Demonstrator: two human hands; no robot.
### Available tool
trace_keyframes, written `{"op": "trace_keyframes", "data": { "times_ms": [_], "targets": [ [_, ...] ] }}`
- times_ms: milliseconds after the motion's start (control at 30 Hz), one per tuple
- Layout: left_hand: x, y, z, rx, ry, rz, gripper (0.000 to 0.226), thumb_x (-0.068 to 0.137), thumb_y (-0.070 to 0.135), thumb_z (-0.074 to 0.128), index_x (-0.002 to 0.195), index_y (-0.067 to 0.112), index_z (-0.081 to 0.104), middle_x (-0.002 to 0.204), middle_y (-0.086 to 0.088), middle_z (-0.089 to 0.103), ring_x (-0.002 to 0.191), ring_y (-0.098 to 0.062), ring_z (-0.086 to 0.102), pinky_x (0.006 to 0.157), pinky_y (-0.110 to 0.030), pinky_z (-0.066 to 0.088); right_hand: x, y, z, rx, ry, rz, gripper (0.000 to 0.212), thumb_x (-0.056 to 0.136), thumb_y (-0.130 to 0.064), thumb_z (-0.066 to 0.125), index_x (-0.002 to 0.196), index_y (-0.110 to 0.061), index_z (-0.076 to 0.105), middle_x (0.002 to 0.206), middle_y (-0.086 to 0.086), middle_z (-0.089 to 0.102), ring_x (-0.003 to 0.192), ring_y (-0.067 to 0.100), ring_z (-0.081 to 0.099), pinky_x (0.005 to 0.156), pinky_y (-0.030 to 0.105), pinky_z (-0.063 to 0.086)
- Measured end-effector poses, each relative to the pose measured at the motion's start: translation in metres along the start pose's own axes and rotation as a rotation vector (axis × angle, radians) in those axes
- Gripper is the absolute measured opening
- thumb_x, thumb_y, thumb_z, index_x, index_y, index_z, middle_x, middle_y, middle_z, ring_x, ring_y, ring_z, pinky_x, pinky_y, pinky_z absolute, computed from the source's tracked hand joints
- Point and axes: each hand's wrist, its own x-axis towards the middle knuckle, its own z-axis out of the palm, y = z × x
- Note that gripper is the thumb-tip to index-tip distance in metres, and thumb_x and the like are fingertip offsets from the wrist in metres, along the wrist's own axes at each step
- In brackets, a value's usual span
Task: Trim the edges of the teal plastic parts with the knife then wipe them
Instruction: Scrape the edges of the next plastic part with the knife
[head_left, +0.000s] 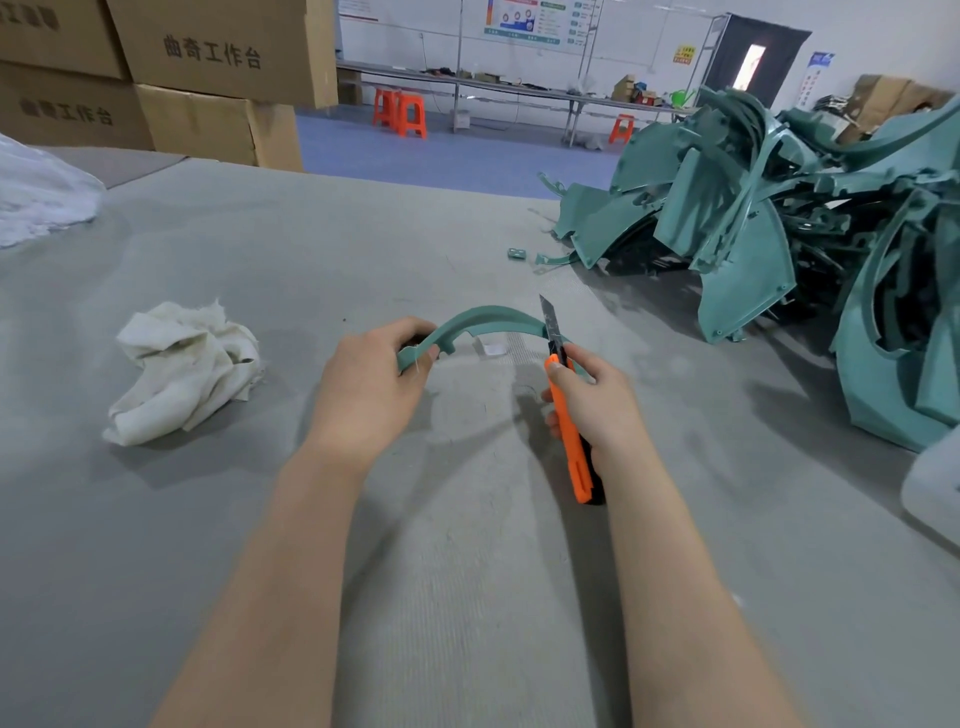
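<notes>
- Left hand (371, 382), forearm reaching in from 7 o'clock, curls its fingers around one end of a curved teal plastic strip (488, 318) held over the grey felt-covered table (260, 249).
- Right hand (592, 395), from 5 o'clock, grips an orange utility knife (569, 421), blade up against the strip's other end.
- Crumpled white cloth (184, 371) lies at 9 o'clock; heap of teal plastic parts (779, 218) at 2 o'clock.

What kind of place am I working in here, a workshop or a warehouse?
Most likely a factory finishing area: a big heap of teal plastic parts on the grey covered table, stacked cardboard cartons behind, and a long workbench with orange stools across the blue floor.
</notes>
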Motion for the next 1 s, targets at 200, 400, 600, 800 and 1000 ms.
{"op": "trace_keyframes", "data": {
  "times_ms": [200, 400, 600, 800, 1000],
  "targets": [
    [0.001, -0.002, 0.001, 0.003, 0.009, -0.014, 0.017, 0.093, 0.02, 0.056, 0.098, 0.029, 0.069, 0.078, 0.007, 0.064, 0.077, -0.019, 0.056, 0.069, -0.031, 0.043, -0.003, -0.004, 0.005, -0.025, -0.042, -0.04, 0.019, 0.094, -0.023, 0.059, 0.106, -0.037, 0.056, 0.075, 0.007, 0.065, 0.039, 0.014, 0.052, 0.056, 0.031, 0.051],
    [0.002, -0.001, 0.001, 0.014, 0.009, -0.015, 0.016, 0.093, 0.021, 0.056, 0.099, 0.028, 0.069, 0.083, 0.006, 0.067, 0.08, -0.019, 0.057, 0.071, -0.031, 0.044, -0.011, -0.011, 0.009, -0.02, -0.094, -0.054, 0.019, 0.094, -0.025, 0.059, 0.108, -0.038, 0.059, 0.078, 0.007, 0.065, 0.044, 0.016, 0.053, 0.05, 0.028, 0.047],
    [0.002, 0.001, 0.002, 0.019, 0.002, -0.014, 0.016, 0.093, 0.02, 0.056, 0.099, 0.028, 0.069, 0.084, 0.006, 0.066, 0.083, -0.02, 0.057, 0.072, -0.032, 0.044, -0.024, -0.022, 0.016, -0.032, -0.187, -0.095, 0.035, 0.095, -0.025, 0.058, 0.129, -0.032, 0.058, 0.08, 0.005, 0.064, 0.045, 0.012, 0.052, 0.049, 0.026, 0.048],
    [0.002, 0.001, 0.002, 0.02, 0.005, -0.01, 0.015, 0.093, 0.02, 0.057, 0.098, 0.028, 0.069, 0.085, 0.003, 0.068, 0.084, -0.022, 0.058, 0.075, -0.035, 0.046, -0.028, -0.027, 0.018, -0.076, -0.204, -0.123, 0.035, 0.096, -0.025, 0.056, 0.13, -0.034, 0.057, 0.081, 0.004, 0.063, 0.045, 0.01, 0.051, 0.049, 0.025, 0.046],
    [0.002, 0.0, 0.002, 0.024, 0.019, -0.018, 0.015, 0.093, 0.02, 0.057, 0.099, 0.027, 0.069, 0.08, 0.006, 0.064, 0.081, -0.02, 0.056, 0.067, -0.028, 0.039, -0.029, -0.028, 0.018, -0.071, -0.216, -0.13, 0.035, 0.095, -0.026, 0.058, 0.128, -0.036, 0.059, 0.08, 0.005, 0.064, 0.044, 0.01, 0.051, 0.048, 0.024, 0.047]
  ]
}}
